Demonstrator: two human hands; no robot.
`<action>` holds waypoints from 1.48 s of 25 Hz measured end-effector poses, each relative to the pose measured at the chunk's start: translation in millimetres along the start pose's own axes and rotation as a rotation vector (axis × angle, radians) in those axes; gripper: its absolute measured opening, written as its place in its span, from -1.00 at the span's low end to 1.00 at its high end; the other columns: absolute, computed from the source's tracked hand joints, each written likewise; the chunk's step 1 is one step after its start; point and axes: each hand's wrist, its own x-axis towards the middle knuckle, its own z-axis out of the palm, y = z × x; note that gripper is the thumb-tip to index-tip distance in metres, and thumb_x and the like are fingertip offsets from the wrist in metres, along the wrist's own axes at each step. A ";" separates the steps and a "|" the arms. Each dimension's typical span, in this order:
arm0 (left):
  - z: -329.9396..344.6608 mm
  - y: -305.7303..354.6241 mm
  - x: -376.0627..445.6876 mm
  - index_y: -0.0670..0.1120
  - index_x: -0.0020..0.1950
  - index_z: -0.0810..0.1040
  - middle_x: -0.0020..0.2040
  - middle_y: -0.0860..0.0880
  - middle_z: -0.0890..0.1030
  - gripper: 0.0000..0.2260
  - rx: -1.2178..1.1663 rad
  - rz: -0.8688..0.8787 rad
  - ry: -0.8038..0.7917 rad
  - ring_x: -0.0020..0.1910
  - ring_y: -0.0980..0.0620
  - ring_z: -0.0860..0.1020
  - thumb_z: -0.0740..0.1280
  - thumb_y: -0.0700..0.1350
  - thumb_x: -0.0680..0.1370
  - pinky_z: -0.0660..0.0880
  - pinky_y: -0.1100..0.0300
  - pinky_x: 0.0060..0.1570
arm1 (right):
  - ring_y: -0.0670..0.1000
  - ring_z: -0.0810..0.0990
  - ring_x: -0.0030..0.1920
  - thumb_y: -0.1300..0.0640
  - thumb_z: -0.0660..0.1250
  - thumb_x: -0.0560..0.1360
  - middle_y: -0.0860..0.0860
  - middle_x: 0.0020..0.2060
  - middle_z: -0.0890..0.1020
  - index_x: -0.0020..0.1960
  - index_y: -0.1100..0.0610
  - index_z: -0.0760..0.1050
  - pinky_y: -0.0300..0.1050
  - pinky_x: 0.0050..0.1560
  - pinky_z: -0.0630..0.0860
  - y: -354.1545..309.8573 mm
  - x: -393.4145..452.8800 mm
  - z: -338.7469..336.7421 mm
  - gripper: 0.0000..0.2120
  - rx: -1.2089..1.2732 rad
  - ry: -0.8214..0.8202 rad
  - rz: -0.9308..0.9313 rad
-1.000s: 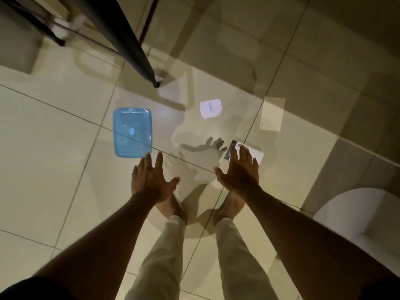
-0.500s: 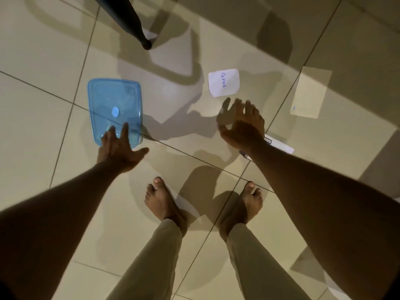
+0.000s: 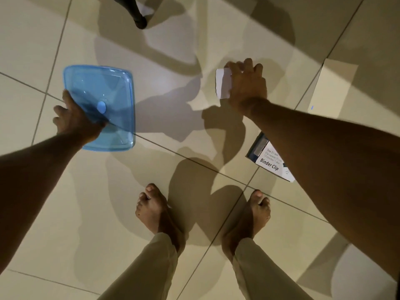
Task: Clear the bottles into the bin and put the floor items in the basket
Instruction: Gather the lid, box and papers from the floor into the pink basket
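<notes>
Both arms reach down. Left hand (image 3: pixel 75 120) fingers curl under blue lid (image 3: pixel 101 105), gripping its near-left edge. Right hand (image 3: pixel 246 85), right of lid, fingers bent over white paper slip (image 3: pixel 223 83) on floor (image 3: pixel 173 61); grasp unclear.

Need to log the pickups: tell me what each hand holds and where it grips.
The left hand grips the blue lid at its near left edge. The right hand covers the white paper at its right side; a firm grip cannot be told.
</notes>
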 end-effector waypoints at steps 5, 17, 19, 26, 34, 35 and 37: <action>7.5 -11.6 -32.3 -0.11 0.39 0.15 0.11 -0.27 0.61 -0.31 -0.259 0.009 0.027 0.18 -0.34 0.51 0.49 -0.17 0.41 0.44 -0.13 0.13 | 0.22 0.39 0.27 0.15 0.44 0.45 0.17 0.24 0.45 0.35 0.13 0.36 0.05 0.07 0.46 10.6 -9.1 16.5 -0.49 -0.005 0.040 0.149; -8.3 -2.9 -58.7 -0.09 0.26 0.35 -0.11 -0.12 0.60 -0.53 -0.547 0.007 -0.009 -0.32 -0.11 0.63 0.47 -0.30 0.45 0.65 0.02 -0.21 | 0.23 0.58 0.18 0.20 0.34 0.50 0.17 0.18 0.61 0.27 0.14 0.48 -0.05 0.12 0.49 17.9 -26.2 19.5 -0.67 0.516 -0.050 0.296; -7.5 8.0 -67.2 -0.13 0.12 0.47 -0.13 -0.17 0.61 -0.70 -0.615 -0.007 -0.044 -0.32 -0.05 0.63 0.46 -0.30 0.46 0.67 0.06 -0.23 | 0.20 0.61 0.15 0.15 0.35 0.51 0.15 0.16 0.63 0.22 0.15 0.53 -0.04 0.12 0.55 22.5 -39.7 12.7 -0.71 0.601 -0.040 0.349; -16.7 35.7 -97.9 -0.05 -0.12 0.51 -0.20 -0.09 0.54 -0.81 -0.661 -0.014 -0.163 -0.25 -0.09 0.62 0.38 -0.34 0.53 0.66 0.10 -0.20 | 0.20 0.58 0.12 0.19 0.30 0.53 0.17 0.13 0.62 0.15 0.25 0.52 -0.07 0.02 0.53 56.2 -91.8 -17.3 -0.77 0.743 -0.033 0.433; 15.7 66.7 -142.5 -0.05 -0.13 0.51 -0.20 -0.10 0.56 -0.81 -0.586 0.029 -0.255 -0.27 -0.09 0.61 0.39 -0.33 0.53 0.62 0.00 -0.09 | 0.13 0.60 -0.07 -0.01 0.32 0.54 0.11 0.04 0.62 0.05 0.08 0.54 -0.15 -0.21 0.47 145.0 -146.0 11.4 -0.82 0.458 -0.246 0.426; 23.1 67.9 -146.6 -0.08 -0.10 0.52 -0.20 -0.11 0.56 -0.84 -0.582 0.029 -0.268 -0.27 -0.09 0.62 0.39 -0.33 0.53 0.62 -0.01 -0.08 | 0.17 0.58 0.03 -0.06 0.33 0.52 0.11 0.08 0.62 0.13 0.07 0.53 -0.06 -0.06 0.49 152.1 -147.8 18.5 -0.73 0.373 -0.288 0.402; 38.3 70.1 -152.7 -0.12 -0.04 0.53 -0.18 -0.12 0.56 -0.87 -0.566 0.030 -0.288 -0.26 -0.09 0.62 0.40 -0.32 0.53 0.62 -0.04 -0.04 | 0.22 0.50 0.16 -0.13 0.39 0.47 0.14 0.11 0.58 0.23 0.09 0.47 0.09 0.14 0.48 160.3 -144.9 30.6 -0.57 0.227 -0.304 0.341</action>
